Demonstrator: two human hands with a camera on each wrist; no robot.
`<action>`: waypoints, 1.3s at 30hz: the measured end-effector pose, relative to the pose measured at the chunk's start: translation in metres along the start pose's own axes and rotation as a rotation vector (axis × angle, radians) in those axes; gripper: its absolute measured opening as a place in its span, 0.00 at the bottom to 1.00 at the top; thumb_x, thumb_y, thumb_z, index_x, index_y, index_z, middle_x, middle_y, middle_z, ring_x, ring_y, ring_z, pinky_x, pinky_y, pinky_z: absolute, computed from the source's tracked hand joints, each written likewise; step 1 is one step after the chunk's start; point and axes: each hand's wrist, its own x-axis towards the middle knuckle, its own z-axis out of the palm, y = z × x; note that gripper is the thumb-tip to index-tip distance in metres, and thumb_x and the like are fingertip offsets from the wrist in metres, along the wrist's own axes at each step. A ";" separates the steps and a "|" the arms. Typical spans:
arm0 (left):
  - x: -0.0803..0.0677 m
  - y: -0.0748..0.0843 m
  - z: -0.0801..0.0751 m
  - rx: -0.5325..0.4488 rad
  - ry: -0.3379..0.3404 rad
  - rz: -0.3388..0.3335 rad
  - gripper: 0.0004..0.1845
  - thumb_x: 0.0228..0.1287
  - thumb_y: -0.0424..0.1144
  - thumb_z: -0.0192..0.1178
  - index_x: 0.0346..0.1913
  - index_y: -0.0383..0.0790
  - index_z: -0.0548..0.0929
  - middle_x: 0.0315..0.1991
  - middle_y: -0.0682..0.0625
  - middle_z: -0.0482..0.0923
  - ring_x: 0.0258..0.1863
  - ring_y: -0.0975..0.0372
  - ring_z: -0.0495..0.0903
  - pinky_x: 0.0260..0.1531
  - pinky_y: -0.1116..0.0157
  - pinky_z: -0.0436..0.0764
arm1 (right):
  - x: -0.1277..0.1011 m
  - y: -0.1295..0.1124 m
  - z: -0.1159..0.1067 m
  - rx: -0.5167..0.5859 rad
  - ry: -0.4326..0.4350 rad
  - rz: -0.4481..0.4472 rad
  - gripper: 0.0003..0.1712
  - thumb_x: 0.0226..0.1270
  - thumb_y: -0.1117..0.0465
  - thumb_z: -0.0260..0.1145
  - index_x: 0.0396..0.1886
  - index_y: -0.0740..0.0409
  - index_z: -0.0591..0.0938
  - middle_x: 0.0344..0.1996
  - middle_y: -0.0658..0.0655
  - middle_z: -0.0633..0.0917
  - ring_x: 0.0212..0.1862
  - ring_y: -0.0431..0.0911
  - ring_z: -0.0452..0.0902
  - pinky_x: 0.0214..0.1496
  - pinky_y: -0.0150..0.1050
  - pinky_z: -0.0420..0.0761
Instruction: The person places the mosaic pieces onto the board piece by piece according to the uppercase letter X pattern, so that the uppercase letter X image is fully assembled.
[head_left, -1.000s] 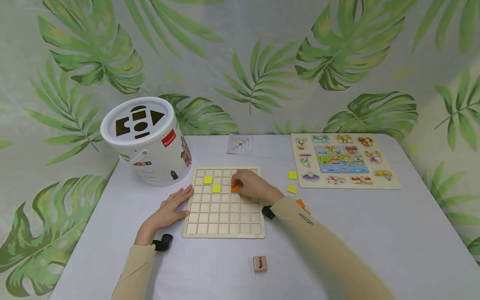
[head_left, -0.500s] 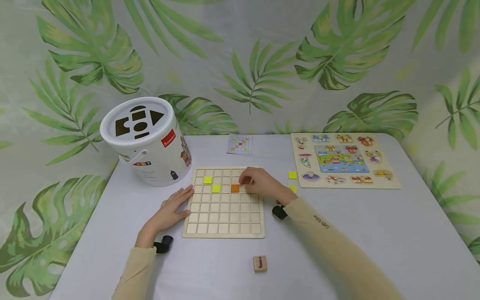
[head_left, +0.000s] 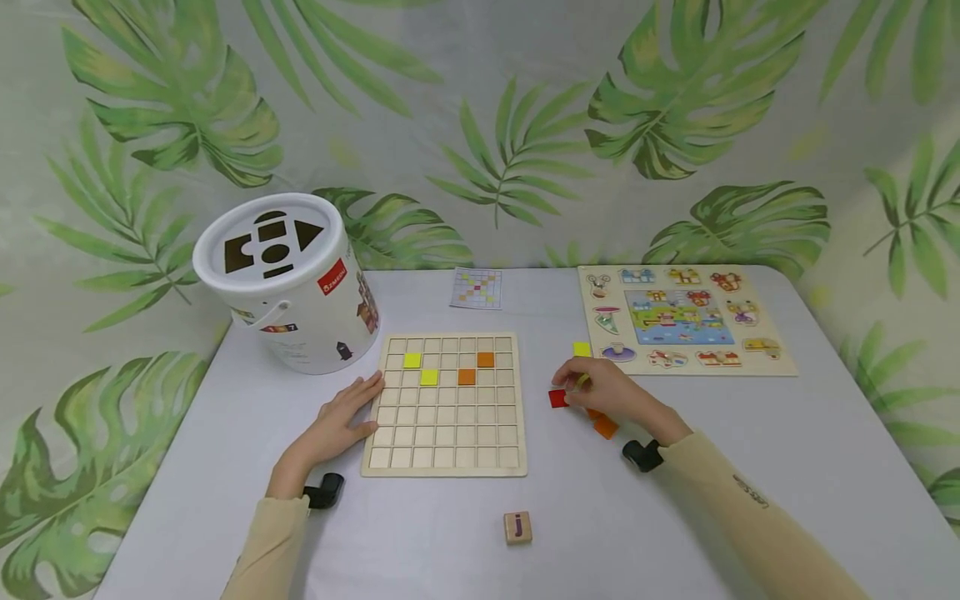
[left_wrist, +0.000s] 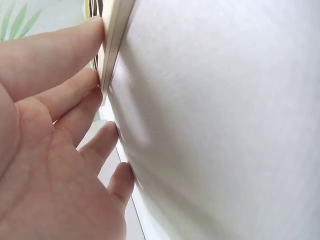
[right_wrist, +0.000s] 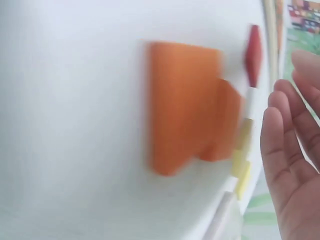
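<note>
Wooden grid board point(head_left: 444, 433) at the centre of the counter point(head_left: 750, 467), serving as landmark. Left hand point(head_left: 341, 417): flat on the counter, fingers straight, fingertips point(left_wrist: 95, 30) pressed against the board's left edge, holding nothing. Right hand point(head_left: 611, 392): to the right of the board, hovering over a cluster of loose tiles, fingers relaxed and apart; the right wrist view shows the palm empty. Red tile point(head_left: 557, 398): on the counter just right of the board, at the right hand's fingertips. Orange tiles point(right_wrist: 185, 105): loose pieces overlapping beneath the right hand, one point(head_left: 606, 427) visible near the wrist. Seated in the board: two yellow tiles point(head_left: 412, 360) in the upper left and two orange tiles point(head_left: 485, 359) in the upper right cells. Another yellow tile point(head_left: 582, 349) lies right of the board. White shape-sorter bucket point(head_left: 288, 279): left behind the board. Pattern card point(head_left: 477, 288): directly behind it. Picture peg puzzle point(head_left: 678, 317): far right. Letter block point(head_left: 517, 527): in front of the board.
</note>
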 end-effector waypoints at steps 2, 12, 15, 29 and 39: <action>0.000 0.000 0.000 -0.005 -0.001 0.000 0.36 0.62 0.31 0.60 0.72 0.33 0.60 0.74 0.42 0.50 0.72 0.42 0.45 0.59 0.32 0.45 | -0.004 0.002 0.003 -0.015 -0.010 -0.002 0.13 0.56 0.71 0.69 0.41 0.58 0.82 0.38 0.51 0.82 0.39 0.46 0.74 0.43 0.39 0.77; 0.000 0.000 -0.001 -0.017 -0.005 -0.005 0.36 0.62 0.30 0.59 0.72 0.33 0.59 0.75 0.43 0.49 0.72 0.43 0.44 0.60 0.33 0.43 | 0.001 0.001 0.014 -0.159 -0.009 -0.051 0.13 0.53 0.71 0.72 0.37 0.57 0.81 0.35 0.48 0.79 0.38 0.43 0.73 0.42 0.37 0.78; 0.000 -0.001 -0.001 -0.015 -0.010 -0.004 0.36 0.62 0.30 0.59 0.72 0.33 0.59 0.75 0.43 0.49 0.72 0.43 0.44 0.61 0.33 0.44 | 0.006 -0.005 0.015 -0.137 0.000 -0.037 0.13 0.54 0.70 0.72 0.38 0.56 0.81 0.36 0.48 0.79 0.39 0.44 0.73 0.42 0.38 0.78; 0.002 -0.004 0.001 -0.036 -0.019 -0.020 0.36 0.62 0.31 0.60 0.72 0.34 0.58 0.75 0.44 0.48 0.73 0.44 0.43 0.61 0.34 0.42 | 0.063 -0.062 0.052 0.003 -0.045 -0.140 0.10 0.57 0.70 0.69 0.39 0.59 0.81 0.38 0.49 0.79 0.42 0.45 0.76 0.44 0.35 0.79; 0.001 -0.003 0.001 -0.035 -0.013 -0.016 0.36 0.61 0.30 0.60 0.72 0.33 0.59 0.75 0.44 0.49 0.73 0.44 0.43 0.61 0.33 0.42 | 0.094 -0.088 0.078 -0.107 -0.127 -0.165 0.10 0.58 0.69 0.69 0.39 0.59 0.82 0.36 0.51 0.78 0.37 0.43 0.71 0.41 0.34 0.74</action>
